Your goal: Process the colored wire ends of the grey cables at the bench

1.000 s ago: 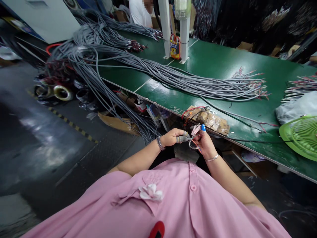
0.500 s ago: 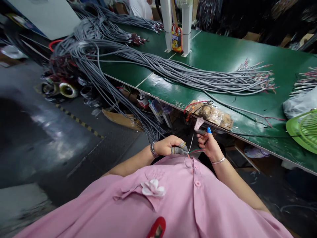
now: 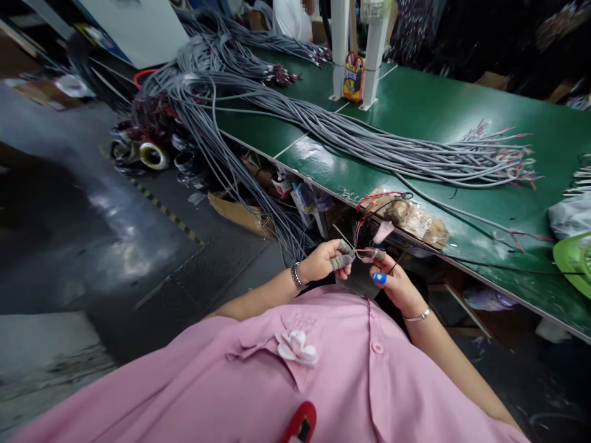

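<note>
My left hand (image 3: pixel 327 259), with grey cots on two fingers and a watch on the wrist, is closed in a pinch on thin coloured wires (image 3: pixel 364 251). My right hand (image 3: pixel 393 282), with a blue cot on one finger and a bracelet, pinches the same wires from the other side. Both hands meet just below the front edge of the green table (image 3: pixel 415 117). A small pinkish tag (image 3: pixel 382 231) hangs from the wires above my right hand. The wires run up to a taped brown bundle (image 3: pixel 410 216) on the table edge.
A long bundle of grey cables (image 3: pixel 351 141) lies across the table and spills to the floor at left. Tape rolls (image 3: pixel 150 155) sit on the floor. White posts (image 3: pixel 373 55) stand on the table. A green fan (image 3: pixel 577 258) is at right. A person sits at the far end.
My hands have come together on the wires, and my right hand has turned so the blue-cotted finger points down. The view has shifted left.
</note>
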Available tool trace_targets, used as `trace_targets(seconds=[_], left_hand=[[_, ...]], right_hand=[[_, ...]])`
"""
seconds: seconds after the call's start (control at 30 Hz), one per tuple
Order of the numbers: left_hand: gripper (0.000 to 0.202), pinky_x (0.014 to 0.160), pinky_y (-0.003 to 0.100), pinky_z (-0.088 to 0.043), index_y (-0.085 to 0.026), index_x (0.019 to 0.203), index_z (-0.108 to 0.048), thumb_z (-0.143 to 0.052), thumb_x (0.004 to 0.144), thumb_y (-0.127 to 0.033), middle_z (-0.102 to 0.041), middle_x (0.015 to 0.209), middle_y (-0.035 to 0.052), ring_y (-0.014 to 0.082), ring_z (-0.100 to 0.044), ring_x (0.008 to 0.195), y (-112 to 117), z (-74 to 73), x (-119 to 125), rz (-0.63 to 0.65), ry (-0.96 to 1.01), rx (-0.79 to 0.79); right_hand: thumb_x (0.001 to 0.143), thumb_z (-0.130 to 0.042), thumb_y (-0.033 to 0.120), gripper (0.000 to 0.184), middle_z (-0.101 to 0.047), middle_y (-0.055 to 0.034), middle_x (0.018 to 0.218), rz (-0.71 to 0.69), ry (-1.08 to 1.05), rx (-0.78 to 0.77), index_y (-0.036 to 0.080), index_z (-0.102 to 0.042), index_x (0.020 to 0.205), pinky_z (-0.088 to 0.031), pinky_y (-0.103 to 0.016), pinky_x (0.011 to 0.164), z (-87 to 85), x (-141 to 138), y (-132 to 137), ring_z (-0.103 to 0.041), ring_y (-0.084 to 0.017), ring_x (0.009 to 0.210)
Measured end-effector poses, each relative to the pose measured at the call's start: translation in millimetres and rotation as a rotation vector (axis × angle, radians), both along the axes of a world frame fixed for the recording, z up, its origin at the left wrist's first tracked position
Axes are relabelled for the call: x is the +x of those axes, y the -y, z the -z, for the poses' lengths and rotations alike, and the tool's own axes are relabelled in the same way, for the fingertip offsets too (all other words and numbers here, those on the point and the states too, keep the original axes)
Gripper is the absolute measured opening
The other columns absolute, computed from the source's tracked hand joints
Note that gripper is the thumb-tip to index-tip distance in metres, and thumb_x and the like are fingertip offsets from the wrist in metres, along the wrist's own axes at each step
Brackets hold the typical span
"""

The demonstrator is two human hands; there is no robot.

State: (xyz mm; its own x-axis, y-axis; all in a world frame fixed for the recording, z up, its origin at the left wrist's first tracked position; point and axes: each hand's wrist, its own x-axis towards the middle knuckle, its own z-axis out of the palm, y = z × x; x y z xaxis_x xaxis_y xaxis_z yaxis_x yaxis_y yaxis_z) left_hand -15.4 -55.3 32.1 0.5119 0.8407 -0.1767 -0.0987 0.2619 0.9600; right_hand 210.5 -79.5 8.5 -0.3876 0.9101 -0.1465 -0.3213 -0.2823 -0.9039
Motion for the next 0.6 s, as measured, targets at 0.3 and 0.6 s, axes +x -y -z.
trace_targets(seconds=[0.3, 0.6], left_hand=[[0.047, 0.053, 0.02, -0.052, -0.012, 0.093, -0.055, -0.078, 0.074, -0.048, -0.068, 0.071, 0.0045, 0.0114, -0.064, 0.056, 8, 16.9, 7, 0.173, 0.126, -0.139], [0.044, 0.05, 0.019, -0.046, -0.007, 0.082, -0.07, -0.081, 0.069, -0.047, -0.067, 0.062, 0.0059, 0.0092, -0.058, 0.051, 4, 8.8, -4, 0.307, 0.166, -0.128]], right_hand=[[0.079, -0.076, 0.041, 0.021, -0.065, -0.0022, 0.075, 0.168, 0.165, 0.171, 0.02, -0.075, 0.084, -0.044, -0.025, 0.06, -9.1, -21, 5, -0.053, -0.012, 0.065], [0.07, -0.082, 0.039, 0.035, -0.042, 0.0074, 0.051, 0.185, -0.099, -0.271, 0.017, -0.056, 0.066, -0.013, -0.016, 0.037, 0.1, -16, -8, -0.021, -0.002, 0.041]])
